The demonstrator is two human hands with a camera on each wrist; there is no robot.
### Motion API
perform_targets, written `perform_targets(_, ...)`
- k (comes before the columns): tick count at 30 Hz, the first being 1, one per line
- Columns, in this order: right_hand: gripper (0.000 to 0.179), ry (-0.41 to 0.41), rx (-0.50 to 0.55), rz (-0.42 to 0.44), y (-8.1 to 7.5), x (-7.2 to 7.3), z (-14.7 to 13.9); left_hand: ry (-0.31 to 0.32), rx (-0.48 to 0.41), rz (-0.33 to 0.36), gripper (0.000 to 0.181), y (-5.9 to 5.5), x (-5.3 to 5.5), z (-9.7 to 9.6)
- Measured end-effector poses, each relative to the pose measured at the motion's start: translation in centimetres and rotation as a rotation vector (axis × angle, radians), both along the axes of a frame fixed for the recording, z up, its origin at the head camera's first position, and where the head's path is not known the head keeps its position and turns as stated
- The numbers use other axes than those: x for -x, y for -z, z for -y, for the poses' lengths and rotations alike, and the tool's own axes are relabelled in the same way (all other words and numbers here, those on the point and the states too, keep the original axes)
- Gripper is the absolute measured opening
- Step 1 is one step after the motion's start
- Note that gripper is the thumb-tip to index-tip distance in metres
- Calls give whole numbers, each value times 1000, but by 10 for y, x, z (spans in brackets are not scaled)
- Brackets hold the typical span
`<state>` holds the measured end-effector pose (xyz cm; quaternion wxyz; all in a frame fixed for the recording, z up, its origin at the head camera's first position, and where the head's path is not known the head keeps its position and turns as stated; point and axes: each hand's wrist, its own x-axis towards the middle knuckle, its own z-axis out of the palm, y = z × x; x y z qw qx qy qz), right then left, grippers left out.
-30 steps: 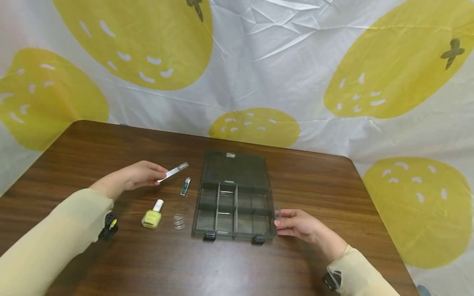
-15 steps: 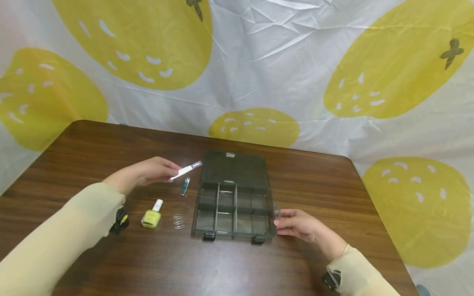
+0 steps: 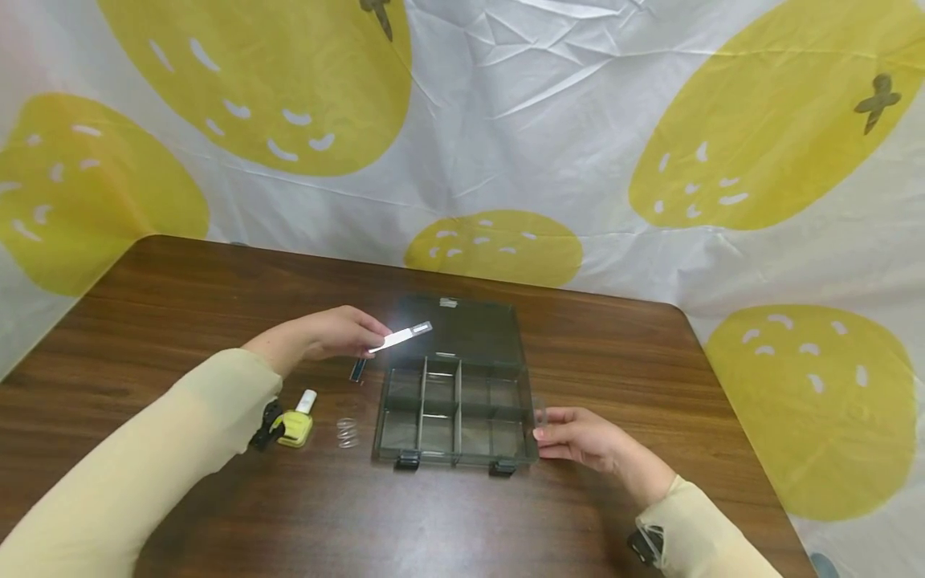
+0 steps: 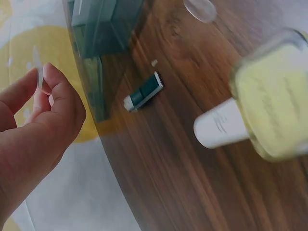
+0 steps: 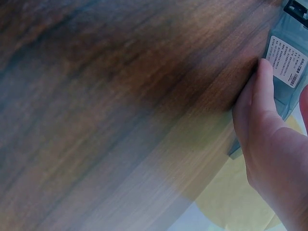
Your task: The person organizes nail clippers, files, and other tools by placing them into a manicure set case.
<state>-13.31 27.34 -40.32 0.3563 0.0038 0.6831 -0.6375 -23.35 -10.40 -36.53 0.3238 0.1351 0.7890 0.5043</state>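
My left hand (image 3: 336,331) pinches a slim white nail file (image 3: 401,336) with a clear end between thumb and fingers. It is held above the left edge of the grey see-through divided box (image 3: 439,461), near where lid and tray meet. In the left wrist view the file (image 4: 39,72) shows edge-on. Below that hand lies a teal nail clipper (image 4: 144,92), partly hidden in the head view. My right hand (image 3: 585,437) rests against the box's right side with fairly straight fingers; in the right wrist view a fingertip touches the wall below a white label (image 5: 287,61).
A yellow nail polish bottle (image 3: 295,429) with a white cap lies left of the box, beside my left wrist's strap. Small clear pieces (image 3: 348,433) lie between bottle and box. The box lid (image 3: 462,329) is laid back. A fruit-print cloth (image 3: 520,160) hangs behind the table.
My left hand has moved right with the nail file, from left of the clipper to over the box's left edge. The right hand and box have stayed in place.
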Motion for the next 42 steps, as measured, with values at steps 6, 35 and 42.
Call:
perform_targets(6,63,-2,-1,5,1,1,-1,10,-22,37,36,-1,1,-15)
perform_targets(35,65,7,-18,-2,1,2,-2,85,-76,141,35,-3,2,-82)
perform_targets(42,65,-2,-6,-3,0,1,-2,81,-60,177,35,-1,1,-100)
